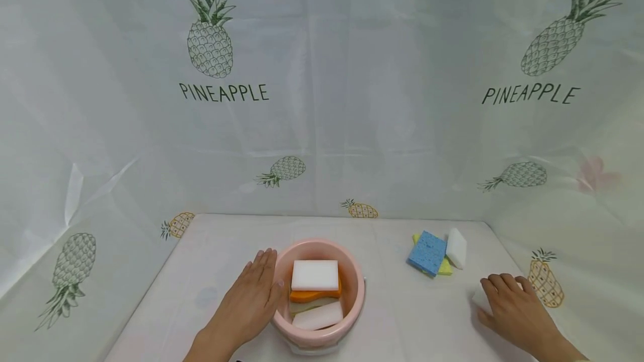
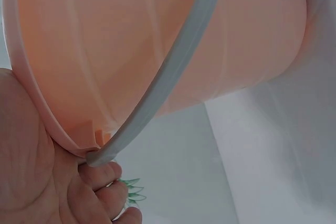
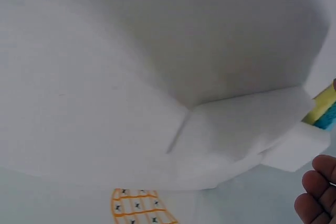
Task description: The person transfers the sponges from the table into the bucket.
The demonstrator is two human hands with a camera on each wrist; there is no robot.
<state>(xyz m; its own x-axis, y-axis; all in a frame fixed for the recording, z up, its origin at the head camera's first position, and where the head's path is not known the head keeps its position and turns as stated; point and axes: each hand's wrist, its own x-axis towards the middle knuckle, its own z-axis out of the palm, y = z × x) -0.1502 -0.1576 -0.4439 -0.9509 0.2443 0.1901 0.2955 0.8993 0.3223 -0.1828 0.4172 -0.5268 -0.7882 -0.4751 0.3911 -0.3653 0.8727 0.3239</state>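
A pink bucket [image 1: 358, 281] with a grey handle [image 2: 163, 82] holds several sponges. On top is a white sponge [image 1: 315, 275], over an orange sponge [image 1: 307, 296]; another white piece [image 1: 319, 315] leans lower down. My left hand [image 1: 251, 300] rests against the bucket's left rim, its fingers straight and together. Over on the right, my right hand [image 1: 515, 309] has its fingers curled over a white sponge [image 1: 481, 298] on the table, mostly covered by the hand. In the right wrist view only some fingertips [image 3: 317, 187] show at the edge.
Beyond the right hand lies a blue sponge [image 1: 427, 253] on top of a yellow sponge [image 1: 445, 266]. A white sponge [image 1: 456, 248] leans beside them. A white pineapple-print sheet [image 1: 377, 127] rises behind and at both sides of the pale table [image 1: 397, 317].
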